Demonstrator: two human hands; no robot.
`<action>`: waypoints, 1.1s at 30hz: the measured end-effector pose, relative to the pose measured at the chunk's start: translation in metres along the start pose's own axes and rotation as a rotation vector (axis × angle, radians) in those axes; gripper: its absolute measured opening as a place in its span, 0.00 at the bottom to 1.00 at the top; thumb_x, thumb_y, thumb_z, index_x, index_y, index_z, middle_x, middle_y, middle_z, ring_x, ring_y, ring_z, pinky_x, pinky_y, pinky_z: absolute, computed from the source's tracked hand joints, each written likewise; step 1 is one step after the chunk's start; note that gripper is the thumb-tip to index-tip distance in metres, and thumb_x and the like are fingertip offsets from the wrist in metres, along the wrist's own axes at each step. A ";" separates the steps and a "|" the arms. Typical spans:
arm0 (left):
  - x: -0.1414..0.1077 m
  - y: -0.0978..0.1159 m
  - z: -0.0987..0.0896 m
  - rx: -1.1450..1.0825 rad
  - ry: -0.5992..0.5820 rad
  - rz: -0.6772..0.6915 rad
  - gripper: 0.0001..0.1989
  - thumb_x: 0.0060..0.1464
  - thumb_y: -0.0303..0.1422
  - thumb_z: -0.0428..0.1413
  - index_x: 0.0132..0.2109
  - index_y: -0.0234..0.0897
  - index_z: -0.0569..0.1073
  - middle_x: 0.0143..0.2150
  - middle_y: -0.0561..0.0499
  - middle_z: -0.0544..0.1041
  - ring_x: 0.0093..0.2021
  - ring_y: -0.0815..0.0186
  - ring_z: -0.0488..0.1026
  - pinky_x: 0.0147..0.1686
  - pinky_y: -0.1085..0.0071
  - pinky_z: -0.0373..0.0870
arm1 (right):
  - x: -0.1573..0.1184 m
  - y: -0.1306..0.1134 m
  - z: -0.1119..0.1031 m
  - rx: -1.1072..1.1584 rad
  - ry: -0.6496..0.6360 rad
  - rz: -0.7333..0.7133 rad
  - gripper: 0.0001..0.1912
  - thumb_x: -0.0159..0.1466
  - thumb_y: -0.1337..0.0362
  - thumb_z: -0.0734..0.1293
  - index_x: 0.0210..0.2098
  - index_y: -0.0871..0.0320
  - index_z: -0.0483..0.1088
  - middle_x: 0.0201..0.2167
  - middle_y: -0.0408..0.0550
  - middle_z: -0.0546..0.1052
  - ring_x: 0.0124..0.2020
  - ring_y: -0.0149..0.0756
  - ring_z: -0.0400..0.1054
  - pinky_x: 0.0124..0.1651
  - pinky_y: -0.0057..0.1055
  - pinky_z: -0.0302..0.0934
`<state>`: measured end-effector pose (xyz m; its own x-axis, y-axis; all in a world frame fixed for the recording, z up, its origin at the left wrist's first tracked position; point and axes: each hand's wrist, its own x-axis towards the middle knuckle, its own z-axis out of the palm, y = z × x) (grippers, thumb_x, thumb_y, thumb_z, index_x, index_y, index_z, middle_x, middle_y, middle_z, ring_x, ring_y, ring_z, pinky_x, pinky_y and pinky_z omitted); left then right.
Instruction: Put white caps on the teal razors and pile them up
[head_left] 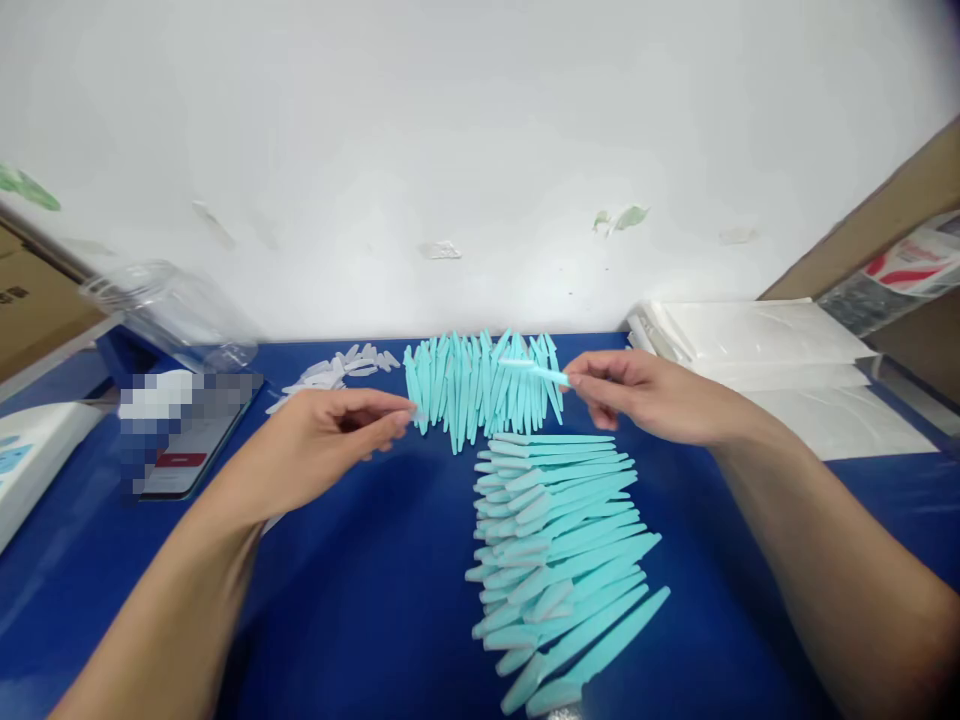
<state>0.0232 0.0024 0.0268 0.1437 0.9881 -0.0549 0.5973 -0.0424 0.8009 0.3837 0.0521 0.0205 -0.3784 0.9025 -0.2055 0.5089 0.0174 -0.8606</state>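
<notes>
My right hand (626,390) pinches the end of a turquoise stick-like tool (551,376), whose pale tip points left above a pile. My left hand (349,430) is closed in a pinch on a small translucent cap (418,414), mostly hidden by the fingertips. The two hands are apart. Between and behind them lies a row of turquoise tools (465,385), roughly upright in view. Nearer to me is a long stack of turquoise tools with translucent caps (559,560), lying sideways. Loose translucent caps (330,372) lie behind my left hand.
On the blue table (337,600), a phone (191,440) and a clear plastic jar (176,310) stand at the left, with a white device (37,450) at the edge. White plastic bags (772,340) lie at the back right. A white wall (450,150) rises behind.
</notes>
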 end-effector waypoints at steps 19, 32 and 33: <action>0.003 0.007 0.056 -0.449 -0.206 -0.081 0.16 0.66 0.45 0.65 0.55 0.44 0.85 0.41 0.48 0.88 0.40 0.63 0.84 0.35 0.73 0.81 | -0.023 0.002 0.012 -0.078 -0.247 -0.037 0.15 0.73 0.50 0.68 0.37 0.53 0.77 0.27 0.38 0.58 0.27 0.31 0.48 0.27 0.31 0.45; 0.003 0.006 0.067 -0.510 -0.103 -0.128 0.14 0.64 0.47 0.66 0.44 0.44 0.89 0.37 0.50 0.87 0.34 0.68 0.80 0.35 0.76 0.78 | -0.023 0.002 0.012 -0.083 -0.233 -0.014 0.16 0.73 0.49 0.66 0.37 0.53 0.76 0.26 0.37 0.58 0.25 0.30 0.47 0.25 0.30 0.44; 0.003 0.005 0.070 -0.533 -0.114 -0.141 0.13 0.64 0.47 0.66 0.43 0.44 0.89 0.37 0.50 0.87 0.35 0.68 0.80 0.34 0.76 0.77 | -0.023 0.002 0.012 -0.081 -0.231 -0.016 0.16 0.73 0.49 0.66 0.37 0.53 0.76 0.26 0.37 0.58 0.25 0.30 0.47 0.25 0.30 0.44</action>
<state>0.0816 -0.0055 -0.0110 0.1937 0.9553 -0.2235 0.1398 0.1986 0.9701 0.3843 0.0260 0.0181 -0.5492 0.7796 -0.3009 0.5580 0.0741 -0.8265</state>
